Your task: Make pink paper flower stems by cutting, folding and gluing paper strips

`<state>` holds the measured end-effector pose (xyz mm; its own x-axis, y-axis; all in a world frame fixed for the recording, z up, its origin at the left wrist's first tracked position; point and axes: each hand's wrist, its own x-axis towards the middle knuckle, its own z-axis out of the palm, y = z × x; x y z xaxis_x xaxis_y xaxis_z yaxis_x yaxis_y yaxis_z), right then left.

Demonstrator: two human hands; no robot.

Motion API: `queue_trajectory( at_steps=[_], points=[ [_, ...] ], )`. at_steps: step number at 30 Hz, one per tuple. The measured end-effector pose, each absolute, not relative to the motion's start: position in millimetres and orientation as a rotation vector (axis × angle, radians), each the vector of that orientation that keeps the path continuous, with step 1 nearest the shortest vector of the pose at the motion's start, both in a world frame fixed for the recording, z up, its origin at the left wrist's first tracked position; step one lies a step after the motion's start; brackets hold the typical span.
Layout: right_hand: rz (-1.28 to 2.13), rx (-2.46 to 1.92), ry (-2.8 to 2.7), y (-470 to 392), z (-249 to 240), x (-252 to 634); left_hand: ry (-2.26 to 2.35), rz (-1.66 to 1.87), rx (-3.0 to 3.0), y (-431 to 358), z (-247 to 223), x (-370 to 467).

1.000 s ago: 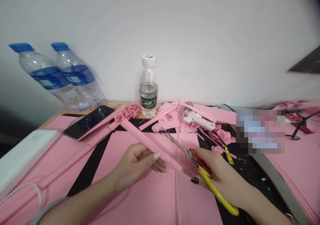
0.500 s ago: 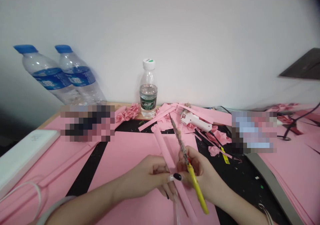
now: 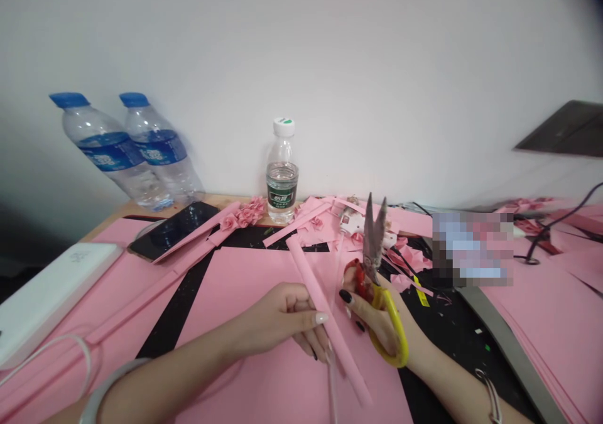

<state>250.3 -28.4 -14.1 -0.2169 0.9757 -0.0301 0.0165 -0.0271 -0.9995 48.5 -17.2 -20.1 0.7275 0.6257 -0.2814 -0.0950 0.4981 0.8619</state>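
My left hand (image 3: 301, 323) is closed around a rolled pink paper tube (image 3: 330, 326), which slants from upper left to lower right. A thin pale stick (image 3: 333, 386) hangs down below these fingers. To the right, my right hand (image 3: 377, 314) grips scissors (image 3: 375, 254) with red and yellow handles. Their stained blades point up and stand slightly apart, clear of the tube. A large pink paper sheet (image 3: 235, 286) lies flat beneath both hands.
Behind the sheet stand a small water bottle (image 3: 281, 191) and a white glue gun (image 3: 351, 220) among paper scraps. At left are a phone (image 3: 174, 229), a white power bank (image 3: 61, 298), paper roses (image 3: 242, 213) and two large leaning bottles (image 3: 113, 154). Pink sheets (image 3: 556, 304) are stacked at right.
My right hand has come away from the tube toward the right. The scissors have turned from closed and tilted to upright with parted blades. My left hand still holds the tube.
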Motion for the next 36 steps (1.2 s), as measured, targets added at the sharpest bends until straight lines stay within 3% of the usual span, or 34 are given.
queue_trajectory(
  at_steps=[12,36],
  points=[
    [1.449,-1.274,-1.474,-36,2,248,0.747,0.42,1.045,-18,-21,51],
    [1.271,-1.394,-1.4,-29,6,248,0.755,0.468,1.024,-18,-20,51]
  ],
)
